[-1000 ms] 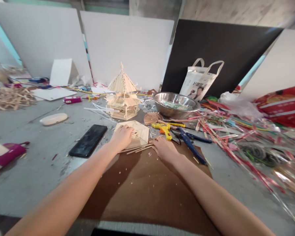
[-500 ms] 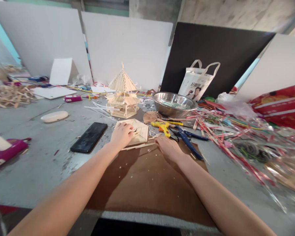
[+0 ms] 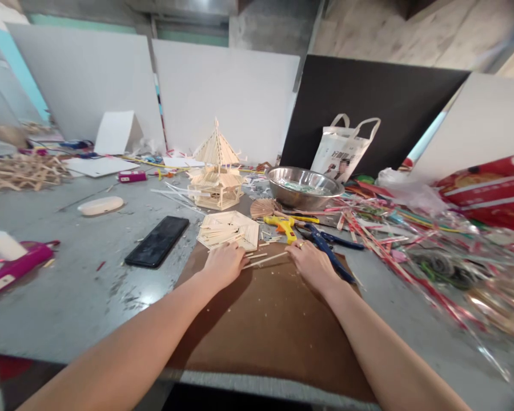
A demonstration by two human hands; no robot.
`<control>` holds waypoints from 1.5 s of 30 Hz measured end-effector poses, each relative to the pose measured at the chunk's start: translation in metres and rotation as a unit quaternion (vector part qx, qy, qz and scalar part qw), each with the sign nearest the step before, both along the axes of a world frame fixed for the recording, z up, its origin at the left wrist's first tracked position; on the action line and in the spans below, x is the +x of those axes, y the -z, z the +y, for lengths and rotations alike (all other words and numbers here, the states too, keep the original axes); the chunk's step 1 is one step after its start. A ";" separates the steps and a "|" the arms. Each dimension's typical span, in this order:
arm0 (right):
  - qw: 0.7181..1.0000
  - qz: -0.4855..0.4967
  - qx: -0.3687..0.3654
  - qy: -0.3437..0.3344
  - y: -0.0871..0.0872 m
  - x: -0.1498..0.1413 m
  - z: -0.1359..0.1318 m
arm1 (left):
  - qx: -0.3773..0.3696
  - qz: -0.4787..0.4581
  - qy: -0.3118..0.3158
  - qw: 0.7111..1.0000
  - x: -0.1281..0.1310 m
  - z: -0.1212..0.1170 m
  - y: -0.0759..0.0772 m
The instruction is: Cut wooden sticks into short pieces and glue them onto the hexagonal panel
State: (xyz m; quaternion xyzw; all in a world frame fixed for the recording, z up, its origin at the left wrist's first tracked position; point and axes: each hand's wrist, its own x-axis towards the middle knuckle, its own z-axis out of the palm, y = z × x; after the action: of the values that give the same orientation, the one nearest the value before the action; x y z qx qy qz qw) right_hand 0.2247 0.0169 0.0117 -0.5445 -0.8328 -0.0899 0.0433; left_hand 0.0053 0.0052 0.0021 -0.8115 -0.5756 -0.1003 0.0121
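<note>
A thin wooden stick (image 3: pixel 266 260) spans the gap between my hands over the brown mat (image 3: pixel 257 331). My left hand (image 3: pixel 225 265) is closed around its left end, in front of a flat hexagonal stick panel (image 3: pixel 228 227) that has loose sticks on it. Fingers pinched, my right hand (image 3: pixel 312 264) has the other end, close to the blue-handled pliers (image 3: pixel 328 251). A yellow glue gun (image 3: pixel 284 226) lies just beyond my right hand. Behind the panel stands a small pavilion model (image 3: pixel 216 171) made of sticks.
A black phone (image 3: pixel 157 242) lies left of the mat, near a white oval case (image 3: pixel 100 206) and a purple glue gun (image 3: pixel 19 265). Behind the pliers sits a steel bowl (image 3: pixel 304 194). Plastic-wrapped strips (image 3: pixel 394 257) clutter the right side, with a tote bag (image 3: pixel 340 151) behind.
My left hand has come off the hexagonal panel and moved nearer, onto the stick. My right hand has shifted slightly right. The stick now stretches between both hands.
</note>
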 end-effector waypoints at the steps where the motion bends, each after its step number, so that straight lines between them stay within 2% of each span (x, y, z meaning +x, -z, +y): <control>1: 1.000 0.005 0.001 -0.002 0.002 0.002 0.001 | -0.003 0.003 0.002 1.000 0.001 0.000 0.001; 10: 0.999 0.024 0.007 -0.024 0.014 0.005 0.010 | -0.020 0.021 0.007 1.000 0.003 0.001 0.000; 18: 0.999 0.032 -0.007 -0.028 0.015 0.003 0.011 | -0.082 0.040 0.035 0.995 -0.004 -0.002 -0.008; 24: 0.998 0.051 -0.010 -0.027 0.016 0.002 0.011 | -0.082 0.016 0.038 0.996 -0.013 0.002 -0.005; 27: 0.998 0.056 -0.012 -0.025 0.015 0.002 0.011 | -0.033 -0.009 0.007 0.999 -0.018 0.012 -0.007; 32: 0.999 0.044 -0.015 -0.016 0.014 -0.001 0.015 | 0.050 -0.009 -0.085 0.995 -0.031 0.037 -0.011; 36: 1.000 0.019 -0.010 -0.005 0.013 -0.003 0.016 | 0.036 0.023 -0.121 0.992 -0.039 0.050 -0.011; 39: 1.000 -0.008 -0.001 -0.009 0.011 -0.006 0.014 | 0.021 0.023 -0.133 0.991 -0.039 0.054 -0.017; 43: 0.999 -0.037 0.027 -0.017 0.007 -0.009 0.010 | 0.021 -0.039 -0.104 0.994 -0.025 0.050 -0.028; 45: 0.998 -0.038 0.036 -0.029 0.006 -0.011 0.008 | 0.011 -0.076 -0.027 0.997 -0.014 0.043 -0.029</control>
State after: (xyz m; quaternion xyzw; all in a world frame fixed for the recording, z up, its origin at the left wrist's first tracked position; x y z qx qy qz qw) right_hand 0.2141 0.0250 0.0055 -0.5142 -0.8456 -0.1390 0.0333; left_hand -0.0084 0.0485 0.0307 -0.7853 -0.5956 -0.1678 -0.0198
